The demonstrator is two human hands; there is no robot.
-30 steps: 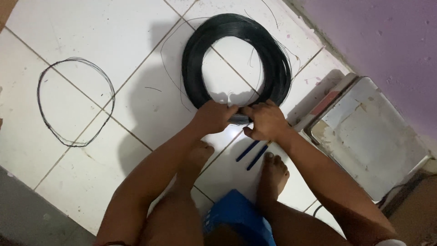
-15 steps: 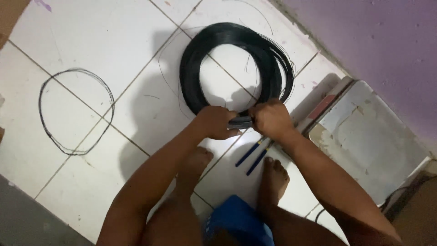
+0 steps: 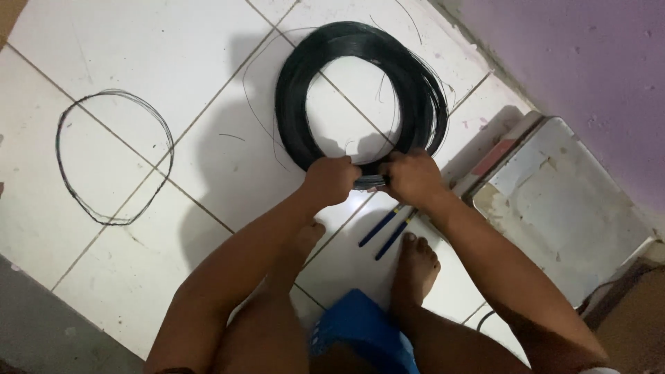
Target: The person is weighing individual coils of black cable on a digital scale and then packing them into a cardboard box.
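Left hand [image 3: 331, 179] and right hand [image 3: 410, 176] closed side by side on near edge of black wire coil [image 3: 360, 93]; coil lay flat on floor, extending away from both grips.

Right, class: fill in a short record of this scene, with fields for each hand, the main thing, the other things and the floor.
left hand: grips near edge of the thick black wire coil
right hand: grips the same edge, beside the left
coil: lies flat on the white tiled floor
thin wire loop: apart, on the left
blue-handled tool: by the right foot
worn white board: along the purple wall
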